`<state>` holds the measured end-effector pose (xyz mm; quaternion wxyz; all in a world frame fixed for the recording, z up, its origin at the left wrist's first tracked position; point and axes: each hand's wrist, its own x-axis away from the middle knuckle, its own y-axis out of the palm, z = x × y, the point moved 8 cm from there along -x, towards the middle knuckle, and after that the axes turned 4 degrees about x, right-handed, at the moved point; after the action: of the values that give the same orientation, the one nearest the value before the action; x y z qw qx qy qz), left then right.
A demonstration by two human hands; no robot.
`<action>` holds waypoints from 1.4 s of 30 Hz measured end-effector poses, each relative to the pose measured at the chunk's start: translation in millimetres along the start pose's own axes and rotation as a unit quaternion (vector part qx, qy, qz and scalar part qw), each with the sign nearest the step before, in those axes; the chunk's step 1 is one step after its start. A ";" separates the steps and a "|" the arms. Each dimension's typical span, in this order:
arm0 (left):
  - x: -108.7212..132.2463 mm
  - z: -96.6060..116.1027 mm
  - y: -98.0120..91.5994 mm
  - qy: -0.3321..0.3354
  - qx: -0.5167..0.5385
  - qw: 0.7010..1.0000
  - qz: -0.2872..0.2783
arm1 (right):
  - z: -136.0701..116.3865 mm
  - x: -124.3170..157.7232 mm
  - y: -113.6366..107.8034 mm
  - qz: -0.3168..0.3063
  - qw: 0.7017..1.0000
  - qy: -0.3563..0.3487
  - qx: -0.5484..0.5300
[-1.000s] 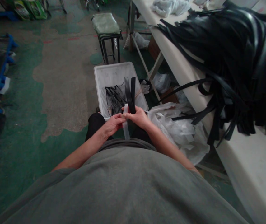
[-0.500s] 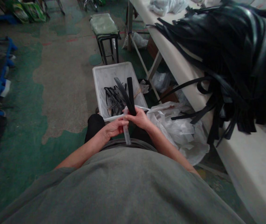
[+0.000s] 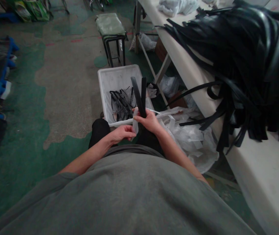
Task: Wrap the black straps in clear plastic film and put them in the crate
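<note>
My right hand point(image 3: 149, 121) is closed around two black straps point(image 3: 139, 96) that stick up and away from me over my lap. A clear plastic strip point(image 3: 135, 123) hangs from the straps. My left hand point(image 3: 122, 133) pinches its lower end, just below and left of my right hand. Right beyond my hands, on the floor, is a white plastic bin point(image 3: 112, 78) that holds several black strap pieces point(image 3: 120, 104).
A white table point(image 3: 259, 169) runs along my right, heaped with a large pile of black straps point(image 3: 242, 52) that hang over its edge. Crumpled clear plastic point(image 3: 190, 137) lies on the floor under it. A small stool point(image 3: 111, 31) stands beyond the bin.
My right hand has lifted the black straps slightly up and to the right. My left hand has dropped lower, drawing the clear strip down off them.
</note>
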<state>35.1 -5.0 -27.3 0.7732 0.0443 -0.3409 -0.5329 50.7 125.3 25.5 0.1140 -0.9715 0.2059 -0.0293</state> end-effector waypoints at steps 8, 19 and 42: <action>2.7 2.3 6.6 -0.011 -0.131 0.990 -0.054 | 4.5 -2.2 3.7 0.015 1.000 0.000 0.018; -0.3 -20.0 -14.6 -0.039 0.076 0.994 0.066 | 12.7 -1.3 3.1 0.008 0.998 0.023 0.057; -19.7 -6.5 -83.0 0.054 0.264 0.920 0.285 | 17.3 134.7 -13.9 -0.148 0.966 0.206 0.042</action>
<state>-31.0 -25.6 -77.5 0.8696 0.1764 -0.4257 -0.1776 181.0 86.5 13.3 0.1042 -0.9585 0.0778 -0.2538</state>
